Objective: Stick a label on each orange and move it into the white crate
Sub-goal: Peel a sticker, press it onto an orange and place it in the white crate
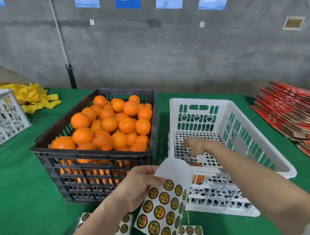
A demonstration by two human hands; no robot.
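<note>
A black crate (91,156) heaped with oranges (126,125) stands on the green table. To its right is the white crate (200,100), with one orange (196,164) lying at its near end, partly hidden by the sheet. My left hand (136,186) pinches a curled sheet of round gold labels (162,208) in front of the crates. My right hand (195,147) reaches down inside the white crate, just above that orange, with its fingers spread and nothing in them.
More label sheets (190,232) lie on the table at the near edge. A second white crate (3,118) and yellow packing nets (31,98) sit at the far left. Flat red cartons (292,113) are stacked at the right.
</note>
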